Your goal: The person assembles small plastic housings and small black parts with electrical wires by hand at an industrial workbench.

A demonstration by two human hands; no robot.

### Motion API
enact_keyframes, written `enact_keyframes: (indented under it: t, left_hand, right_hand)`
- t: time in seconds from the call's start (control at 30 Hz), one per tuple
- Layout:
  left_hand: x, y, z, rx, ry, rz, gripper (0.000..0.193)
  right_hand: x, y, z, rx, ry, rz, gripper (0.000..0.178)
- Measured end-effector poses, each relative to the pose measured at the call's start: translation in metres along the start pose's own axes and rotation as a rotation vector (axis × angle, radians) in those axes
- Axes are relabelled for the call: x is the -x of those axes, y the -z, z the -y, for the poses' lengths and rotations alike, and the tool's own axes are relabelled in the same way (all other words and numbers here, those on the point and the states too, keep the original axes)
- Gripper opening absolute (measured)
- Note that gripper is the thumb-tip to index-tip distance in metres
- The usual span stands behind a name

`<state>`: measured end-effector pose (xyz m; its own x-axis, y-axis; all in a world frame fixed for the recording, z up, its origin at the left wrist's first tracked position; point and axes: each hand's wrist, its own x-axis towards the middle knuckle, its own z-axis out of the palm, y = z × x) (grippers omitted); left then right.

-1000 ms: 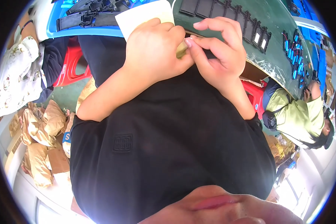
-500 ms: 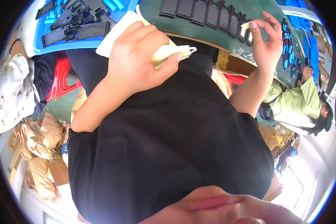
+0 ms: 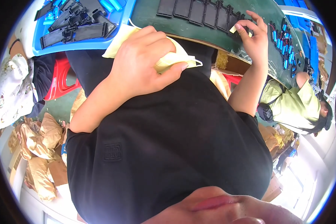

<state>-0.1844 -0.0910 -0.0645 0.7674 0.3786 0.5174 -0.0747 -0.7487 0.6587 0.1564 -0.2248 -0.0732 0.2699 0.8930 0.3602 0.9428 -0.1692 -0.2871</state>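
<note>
My left hand [image 3: 140, 61] is closed round a pale yellow sheet [image 3: 117, 43] that looks like sticker paper, bent under the fingers, its whitish edge strip sticking out beyond the thumb. Over the table's far side, my right hand [image 3: 257, 43] pinches a small pale yellow strip [image 3: 233, 29] between thumb and forefinger. That strip is at the right part of a row of flat black plastic cases [image 3: 196, 14] lying side by side. Part of the row's right end is hidden behind my right fingers, where another bit of pale yellow shows.
A blue tray [image 3: 78, 45] at the left holds black plastic parts and blue cylinders. Several wired blue cylinders [image 3: 286, 48] lie on the green table [image 3: 145, 16] at the right. A co-worker in light green [image 3: 287, 106] sits at right, another person at left. Brown paper bags [image 3: 41, 149] lie below.
My right hand has shifted left along the black cases with the small strip. The left hand and its sheet have moved slightly right and nearer to me.
</note>
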Motion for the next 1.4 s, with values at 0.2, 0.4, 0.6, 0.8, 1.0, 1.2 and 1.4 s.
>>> enact_keyframes:
  t: [0.2,0.4,0.6,0.8,1.0,1.2,1.4]
  left_hand:
    - [-0.001,-0.001,0.001,0.010,0.008,-0.010,0.023]
    - [0.001,-0.005,0.005,-0.010,0.012,-0.026,0.025]
    - [0.001,-0.006,0.004,0.010,-0.007,-0.006,0.023]
    - [0.001,-0.002,0.001,-0.057,0.002,-0.021,0.026]
    - [0.000,-0.006,0.004,-0.137,0.027,-0.096,0.031]
    - [0.002,-0.009,0.005,-0.297,0.075,-0.090,0.033]
    - [0.003,-0.016,0.011,-0.335,0.116,-0.123,0.033]
  right_hand:
    - [0.001,-0.004,0.000,0.070,-0.008,0.004,0.014]
    - [0.004,-0.007,0.014,0.167,0.005,-0.072,0.022]
    - [0.000,-0.007,0.030,0.485,-0.087,-0.211,0.023]
    - [0.004,-0.009,0.020,0.328,0.027,-0.097,0.014]
    - [0.008,-0.003,0.058,0.013,0.139,-0.243,0.010]
    - [0.010,-0.001,0.143,-0.508,0.309,0.012,0.031]
    - [0.003,-0.031,0.151,-0.425,0.465,-0.088,0.030]
